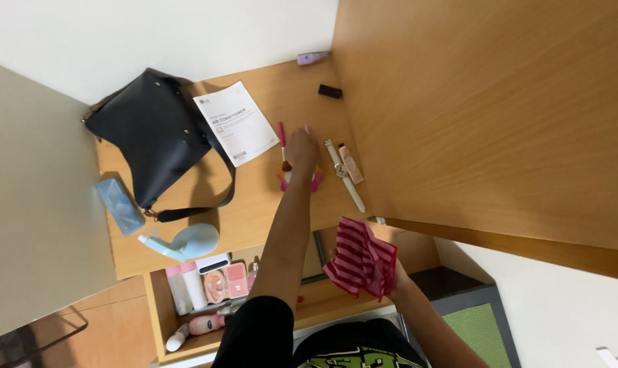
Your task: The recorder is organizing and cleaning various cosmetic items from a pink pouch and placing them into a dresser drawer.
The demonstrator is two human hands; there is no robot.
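My left hand (301, 146) reaches out over the wooden desk (254, 211) and rests on a small pink and orange item (316, 178), most of which it hides. Its grip cannot be made out. A pink-handled brush (281, 136) lies just left of that hand. Just right of it lie a white-strapped wristwatch (343, 174) and a small pink tube (351, 163). My right hand (394, 276) is lower down, near my body, closed on a crumpled red and pink striped cloth (360, 259).
A black handbag (152, 136) with a strap and a white leaflet (235, 123) lie on the desk's left. Nearby are a blue pouch (119, 204), a light blue hand fan (185, 242), a small black object (329, 90) and an open drawer (160, 320) of toiletries. A tall wooden panel (486, 116) stands at right.
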